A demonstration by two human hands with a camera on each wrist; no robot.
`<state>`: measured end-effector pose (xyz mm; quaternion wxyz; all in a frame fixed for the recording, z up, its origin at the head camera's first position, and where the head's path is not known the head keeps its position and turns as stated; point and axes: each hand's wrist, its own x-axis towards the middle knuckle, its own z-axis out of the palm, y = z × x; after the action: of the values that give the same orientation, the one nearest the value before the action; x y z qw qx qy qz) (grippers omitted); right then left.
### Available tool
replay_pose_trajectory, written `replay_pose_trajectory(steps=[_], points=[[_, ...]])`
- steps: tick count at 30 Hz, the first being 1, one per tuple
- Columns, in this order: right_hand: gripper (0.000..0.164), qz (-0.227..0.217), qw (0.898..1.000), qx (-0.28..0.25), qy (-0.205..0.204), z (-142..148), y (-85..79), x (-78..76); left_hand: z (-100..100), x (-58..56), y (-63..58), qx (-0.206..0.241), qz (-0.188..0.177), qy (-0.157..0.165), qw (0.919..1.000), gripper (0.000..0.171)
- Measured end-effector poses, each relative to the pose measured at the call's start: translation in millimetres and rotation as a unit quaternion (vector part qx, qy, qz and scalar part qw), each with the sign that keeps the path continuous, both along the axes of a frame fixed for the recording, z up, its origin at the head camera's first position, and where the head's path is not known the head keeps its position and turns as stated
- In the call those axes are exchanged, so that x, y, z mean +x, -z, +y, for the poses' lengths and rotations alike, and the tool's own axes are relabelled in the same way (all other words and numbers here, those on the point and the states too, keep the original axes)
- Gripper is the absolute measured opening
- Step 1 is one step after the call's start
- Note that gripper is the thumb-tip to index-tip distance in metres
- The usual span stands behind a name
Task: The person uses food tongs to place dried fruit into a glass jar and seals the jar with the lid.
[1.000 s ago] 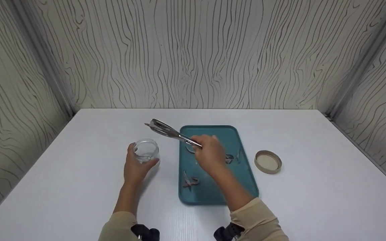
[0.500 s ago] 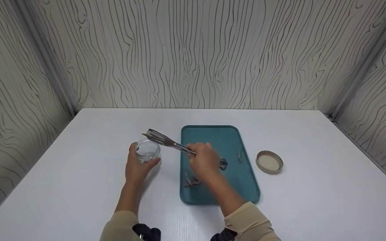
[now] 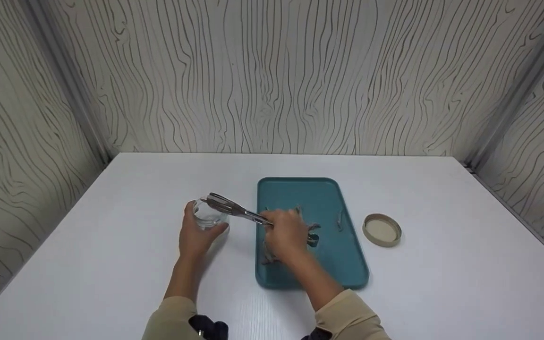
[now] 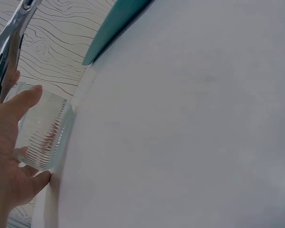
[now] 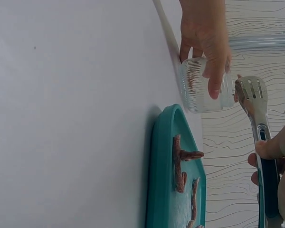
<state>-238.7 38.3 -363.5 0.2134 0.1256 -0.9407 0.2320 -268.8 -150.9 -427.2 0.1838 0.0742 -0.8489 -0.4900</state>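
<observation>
My left hand (image 3: 198, 240) grips a clear glass jar (image 3: 211, 221) standing left of the tray, fingers and thumb round its sides. In both wrist views its lower wall is ribbed. My right hand (image 3: 285, 233) holds metal tongs (image 3: 234, 208) by the handle, their slotted tips over the jar's open mouth. A thin reddish-brown strip (image 5: 236, 89) sits between the tips, mostly hidden by them. On the teal tray (image 3: 310, 191) lie several similar brown strips (image 5: 177, 164), some screened by my right hand in the head view.
A round beige lid (image 3: 382, 230) lies on the white table (image 3: 423, 278), right of the tray. Wood-patterned panels (image 3: 272, 80) rise behind the table and at both sides. Dark wrist-worn devices (image 3: 209, 327) show at the sleeves.
My right hand has brought the tongs down and slightly left, from above and beyond the jar to its mouth. The left hand keeps its grip on the jar in place.
</observation>
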Motion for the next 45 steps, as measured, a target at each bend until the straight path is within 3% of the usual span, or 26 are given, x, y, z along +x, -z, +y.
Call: replay_pose_trajectory(steps=[19, 45], points=[[0.024, -0.003, 1.000, 0.009, -0.003, 1.3, 3.1, -0.1, 1.0, 0.0, 0.6, -0.022, 0.005, -0.008, 0.9997, 0.089], [0.025, 0.002, 1.000, -0.004, -0.022, 6.9, 2.5, 0.6, 1.1, 0.7, -0.2, -0.005, 0.011, -0.002, 0.9999, 0.084]])
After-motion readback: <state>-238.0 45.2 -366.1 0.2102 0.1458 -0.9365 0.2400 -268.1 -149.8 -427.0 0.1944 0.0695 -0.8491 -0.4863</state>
